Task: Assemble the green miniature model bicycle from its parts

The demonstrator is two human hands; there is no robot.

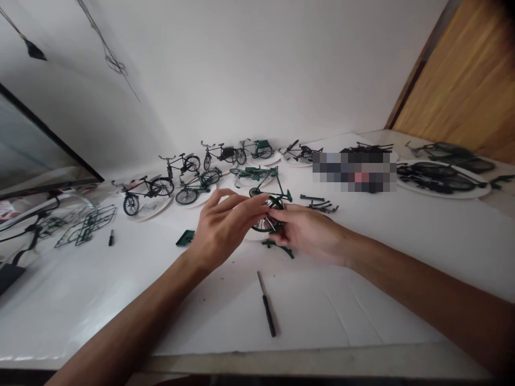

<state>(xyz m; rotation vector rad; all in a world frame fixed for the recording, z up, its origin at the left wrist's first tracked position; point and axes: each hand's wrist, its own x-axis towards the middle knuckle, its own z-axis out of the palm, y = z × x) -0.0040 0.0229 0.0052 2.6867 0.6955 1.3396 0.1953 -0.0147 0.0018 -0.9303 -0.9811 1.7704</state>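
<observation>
Between my hands, near the middle of the table, is a small dark green spoked wheel. My right hand pinches its right side between thumb and fingers. My left hand reaches over the wheel from the left, its fingers together and their tips at the wheel's upper part; part of the wheel is hidden behind them. A green bicycle frame stands just behind the wheel. Under my right hand lies a curved green part. A black-handled screwdriver lies nearer the table's front edge.
Several model bicycles stand along the back, some on white plates. A green tray-like part lies left of my left hand. Green frame parts and a short dark tool are farther left. A plate of wheels sits at right.
</observation>
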